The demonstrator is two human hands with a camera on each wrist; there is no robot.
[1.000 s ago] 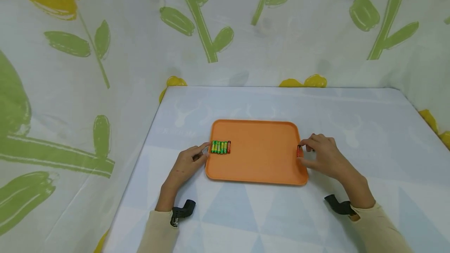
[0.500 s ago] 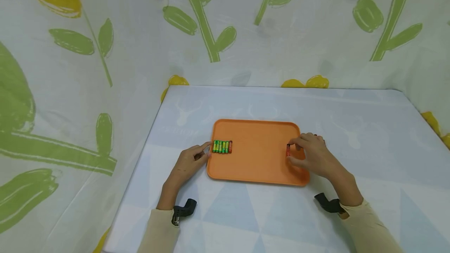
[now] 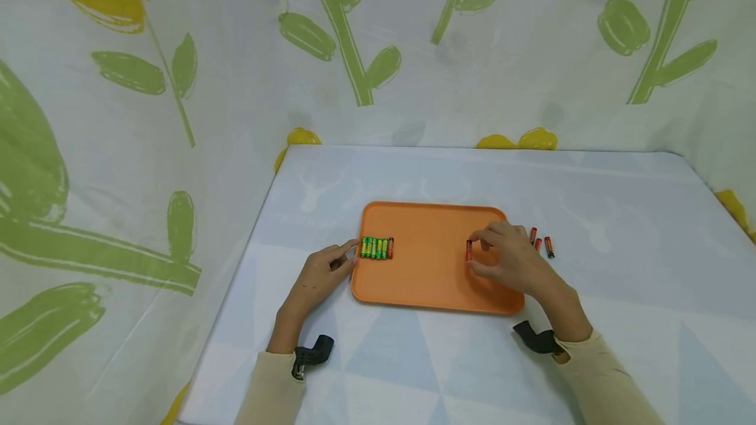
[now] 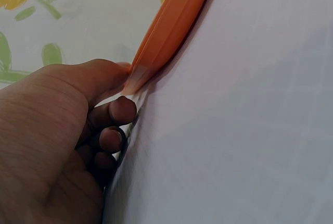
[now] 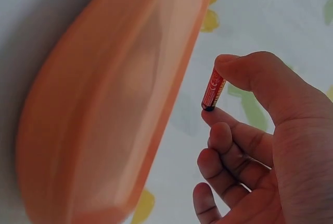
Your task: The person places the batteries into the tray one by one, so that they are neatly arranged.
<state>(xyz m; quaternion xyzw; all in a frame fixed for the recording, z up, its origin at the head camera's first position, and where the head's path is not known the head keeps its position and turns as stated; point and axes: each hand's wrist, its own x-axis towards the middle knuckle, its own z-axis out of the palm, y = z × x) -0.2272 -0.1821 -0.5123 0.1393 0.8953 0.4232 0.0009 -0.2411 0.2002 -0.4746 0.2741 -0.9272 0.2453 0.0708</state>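
An orange tray point(image 3: 431, 274) lies on the table. Along its left side stands a row of several green batteries point(image 3: 373, 248), with one red battery point(image 3: 390, 248) at the right end. My left hand point(image 3: 315, 275) holds the tray's left rim; in the left wrist view the thumb and index fingertip are right at the orange edge. Over the right part of the tray, my right hand point(image 3: 509, 260) pinches another red battery point(image 5: 214, 89) by its two ends, between thumb and index finger. The other fingers are loosely curled below it.
Several red batteries, among them one loose battery point(image 3: 549, 247), lie on the table point(image 3: 614, 267) right of the tray, partly behind the right hand. A patterned curtain point(image 3: 224, 84) stands behind and to the left.
My right hand has carried the red battery leftward from the tray's right rim further over the tray, uncovering the red batteries on the table. My left hand has stayed at the left rim.
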